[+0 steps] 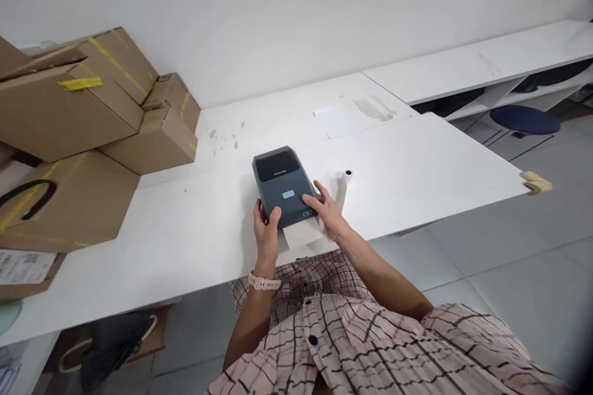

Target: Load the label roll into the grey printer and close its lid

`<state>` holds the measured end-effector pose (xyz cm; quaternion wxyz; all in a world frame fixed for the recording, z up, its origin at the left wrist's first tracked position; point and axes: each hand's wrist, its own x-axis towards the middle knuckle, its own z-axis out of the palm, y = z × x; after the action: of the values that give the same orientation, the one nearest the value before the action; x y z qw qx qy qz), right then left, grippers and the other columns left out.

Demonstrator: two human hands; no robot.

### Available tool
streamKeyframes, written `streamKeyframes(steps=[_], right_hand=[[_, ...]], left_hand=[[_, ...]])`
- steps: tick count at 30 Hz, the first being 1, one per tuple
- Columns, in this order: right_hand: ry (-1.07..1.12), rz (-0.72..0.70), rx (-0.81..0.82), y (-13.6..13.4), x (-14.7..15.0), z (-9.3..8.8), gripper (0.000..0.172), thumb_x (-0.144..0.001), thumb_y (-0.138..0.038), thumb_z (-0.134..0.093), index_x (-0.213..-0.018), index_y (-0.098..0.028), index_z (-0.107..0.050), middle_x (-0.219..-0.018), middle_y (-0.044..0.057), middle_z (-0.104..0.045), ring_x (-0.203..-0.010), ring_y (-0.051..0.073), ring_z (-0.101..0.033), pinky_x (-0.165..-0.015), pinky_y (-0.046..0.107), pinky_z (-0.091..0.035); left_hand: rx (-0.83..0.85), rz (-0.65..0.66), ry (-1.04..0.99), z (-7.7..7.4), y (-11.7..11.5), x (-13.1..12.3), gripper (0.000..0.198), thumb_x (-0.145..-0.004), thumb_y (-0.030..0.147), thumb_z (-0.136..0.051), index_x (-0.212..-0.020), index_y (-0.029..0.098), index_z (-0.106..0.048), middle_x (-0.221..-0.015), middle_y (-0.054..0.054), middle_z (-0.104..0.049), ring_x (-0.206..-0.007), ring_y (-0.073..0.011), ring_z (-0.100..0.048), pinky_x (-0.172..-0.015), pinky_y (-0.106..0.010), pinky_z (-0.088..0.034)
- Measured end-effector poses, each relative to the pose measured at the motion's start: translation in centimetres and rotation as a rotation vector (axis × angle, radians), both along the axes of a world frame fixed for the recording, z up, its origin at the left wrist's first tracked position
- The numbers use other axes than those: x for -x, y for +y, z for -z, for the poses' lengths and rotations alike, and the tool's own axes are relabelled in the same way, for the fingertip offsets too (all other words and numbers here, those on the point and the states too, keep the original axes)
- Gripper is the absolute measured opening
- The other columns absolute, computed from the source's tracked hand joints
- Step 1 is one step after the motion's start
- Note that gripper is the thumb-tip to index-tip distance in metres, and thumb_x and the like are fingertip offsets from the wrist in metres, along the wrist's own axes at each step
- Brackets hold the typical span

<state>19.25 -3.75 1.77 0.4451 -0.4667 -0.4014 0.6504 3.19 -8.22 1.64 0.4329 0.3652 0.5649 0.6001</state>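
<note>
A small dark grey label printer (280, 184) sits near the front edge of a white table (417, 179). My left hand (265, 233) grips its front left corner, thumb on top. My right hand (327, 209) rests on its front right side, fingers lying on the top by a round button. A white label strip (302, 233) sticks out of the printer's front between my hands. A white paper roll (343, 185) stands just right of the printer, behind my right hand.
Several cardboard boxes (88, 129) are stacked at the table's left. A white sheet (340, 118) lies at the back. A long white shelf (486, 65) runs along the right wall, with a blue stool (523, 119) below. Foam (536, 182) pads the table's right corner.
</note>
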Motion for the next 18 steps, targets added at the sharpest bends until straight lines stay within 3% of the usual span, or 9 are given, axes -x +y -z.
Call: streamKeyframes(steps=[6, 8, 10, 12, 15, 18], right_hand=[[-0.035, 0.107, -0.053, -0.3, 0.5, 0.4, 0.093, -0.079, -0.062, -0.073, -0.156, -0.028, -0.033, -0.146, 0.011, -0.055, -0.13, 0.032, -0.057, -0.112, 0.048, -0.048], [-0.063, 0.099, -0.072, -0.2, 0.4, 0.3, 0.091, -0.079, -0.062, -0.072, -0.154, -0.026, -0.036, -0.144, 0.012, -0.057, -0.13, 0.032, -0.056, -0.112, 0.048, -0.048], [-0.081, 0.062, -0.086, -0.1, 0.1, 0.0, 0.089, -0.079, -0.063, -0.072, -0.153, -0.026, -0.038, -0.145, 0.013, -0.056, -0.132, 0.032, -0.055, -0.112, 0.048, -0.047], [-0.074, 0.031, -0.099, 0.0, -0.2, -0.3, 0.088, -0.078, -0.062, -0.073, -0.151, -0.025, -0.04, -0.146, 0.013, -0.055, -0.133, 0.032, -0.054, -0.113, 0.048, -0.047], [-0.044, 0.017, -0.113, 0.1, -0.3, -0.5, 0.085, -0.079, -0.06, -0.074, -0.15, -0.025, -0.041, -0.148, 0.013, -0.054, -0.134, 0.031, -0.053, -0.113, 0.047, -0.046], [-0.021, 0.03, -0.118, 0.2, -0.2, -0.2, 0.083, -0.079, -0.058, -0.074, -0.149, -0.025, -0.042, -0.147, 0.013, -0.056, -0.133, 0.03, -0.054, -0.113, 0.047, -0.046]], left_hand=[[-0.056, -0.124, 0.048, 0.8, 0.7, -0.5, 0.077, -0.085, 0.055, -0.067, -0.149, 0.02, -0.043, -0.152, -0.016, -0.05, -0.136, -0.0309, -0.053, -0.106, -0.038, -0.051], [-0.038, -0.08, 0.047, 0.7, 0.6, -0.2, 0.078, -0.084, 0.057, -0.067, -0.149, 0.021, -0.042, -0.151, -0.015, -0.051, -0.135, -0.0304, -0.054, -0.106, -0.037, -0.051], [0.02, -0.034, 0.058, 0.5, -0.4, 0.1, 0.081, -0.084, 0.058, -0.068, -0.151, 0.024, -0.038, -0.153, -0.015, -0.048, -0.135, -0.0292, -0.054, -0.104, -0.036, -0.052], [0.098, -0.104, 0.103, 0.6, -2.2, -0.1, 0.081, -0.082, 0.058, -0.07, -0.15, 0.026, -0.039, -0.153, -0.015, -0.047, -0.131, -0.0278, -0.056, -0.1, -0.035, -0.053], [0.221, -0.273, 0.143, 1.3, -4.9, -1.3, 0.059, -0.081, 0.062, -0.068, -0.122, 0.02, -0.059, -0.122, -0.013, -0.065, -0.108, -0.0239, -0.065, -0.088, -0.035, -0.055], [0.29, -0.056, 0.003, 1.7, -5.8, -2.7, 0.049, -0.079, 0.065, -0.067, -0.09, 0.018, -0.065, -0.081, -0.005, -0.066, -0.075, -0.0175, -0.064, -0.067, -0.03, -0.053]])
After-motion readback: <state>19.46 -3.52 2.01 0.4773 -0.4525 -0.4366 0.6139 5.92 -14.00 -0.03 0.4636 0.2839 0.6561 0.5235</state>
